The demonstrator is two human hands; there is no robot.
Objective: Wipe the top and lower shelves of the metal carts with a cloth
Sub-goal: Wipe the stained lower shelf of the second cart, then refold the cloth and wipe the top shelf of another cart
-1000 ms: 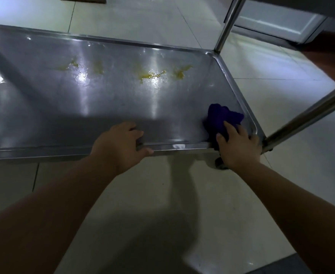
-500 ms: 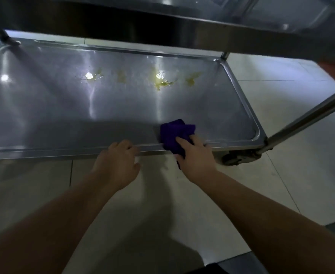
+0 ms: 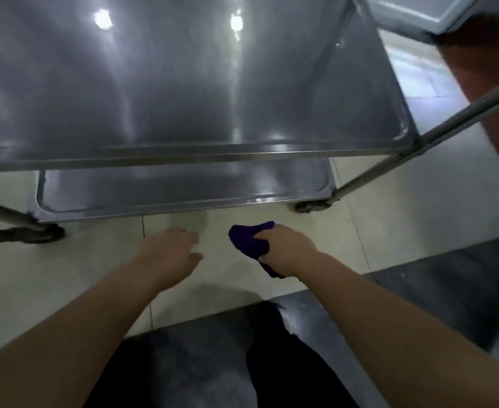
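Below the cart's top shelf (image 3: pixel 183 83) and clear of its front edge, both hands hang over the pale floor tiles, touching no metal. The right hand (image 3: pixel 289 250) has its fingers clamped around a bunched purple cloth (image 3: pixel 249 241), which shows ahead of the knuckles and trails out under the wrist. The left hand (image 3: pixel 170 250) holds nothing; its fingers are loosely curled and slightly apart, thumb out to the side.

As a judgement, the wiping is at a pause between surfaces: the cloth is off the cart, near the front lip of the lower shelf (image 3: pixel 183 188) but not touching it, so no stroke is under way. Only a front strip of that lower shelf shows beneath the top one, and whether the hidden part is clean cannot be told. The top shelf, nearest the camera, fills the upper view and shows only reflected light spots and streaks; no visible residue.

Both shelves are shallow trays with raised rims, and neither holds any object in the part that can be seen.

The next move probably calls for lifting the cloth up over the top shelf's front rim, laying it flat, and sweeping along the length into the rounded corners by the right-hand post (image 3: pixel 436 136). The free hand could steady the frame, since the cart stands on wheels (image 3: pixel 311 206) and may roll under pressure.
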